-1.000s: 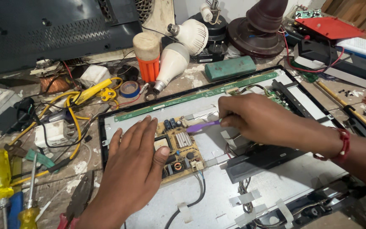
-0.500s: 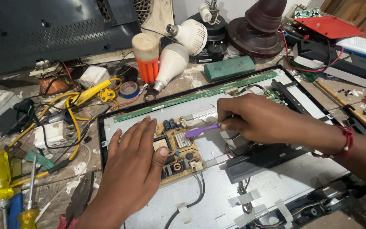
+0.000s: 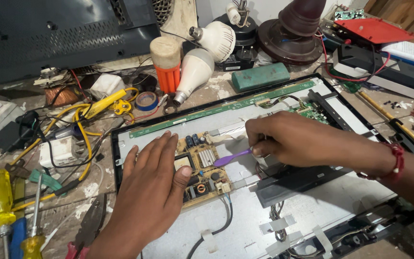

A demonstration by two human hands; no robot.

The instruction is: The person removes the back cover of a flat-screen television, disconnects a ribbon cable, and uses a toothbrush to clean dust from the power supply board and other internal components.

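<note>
The left hand (image 3: 152, 192) lies flat on the opened screen panel (image 3: 245, 230), fingers (image 3: 156, 153) spread and pressing down, the thumb resting on the tan circuit board (image 3: 202, 170) that sits near the panel's middle. The right hand (image 3: 288, 139) comes in from the desk's right edge with its fingers pressed together, pinching a small purple tool (image 3: 231, 157) whose flat tip lies just over the board's right side — touching it or hovering, I cannot tell. A red cord bracelet (image 3: 397, 160) circles that wrist. A long green strip board (image 3: 226, 108) runs along the panel's far edge, and a black bar (image 3: 303, 184) lies across the panel just below the right hand. Strips of white tape (image 3: 279, 224) hold wires down near the panel's front edge. The far side of the desk is crowded: two white bulbs (image 3: 195, 72), one orange-and-tan cylinder (image 3: 167, 64), a roll of blue tape (image 3: 145, 100), a green block (image 3: 259, 76) and a dark brown lamp base (image 3: 293, 33). At the left edge — a tangle of yellow and black leads (image 3: 82, 124), and at the front left corner two yellow-handled screwdrivers (image 3: 0, 201) plus one pair of red-handled pliers (image 3: 85, 235). A red box (image 3: 370, 29) sits at the far right corner.
</note>
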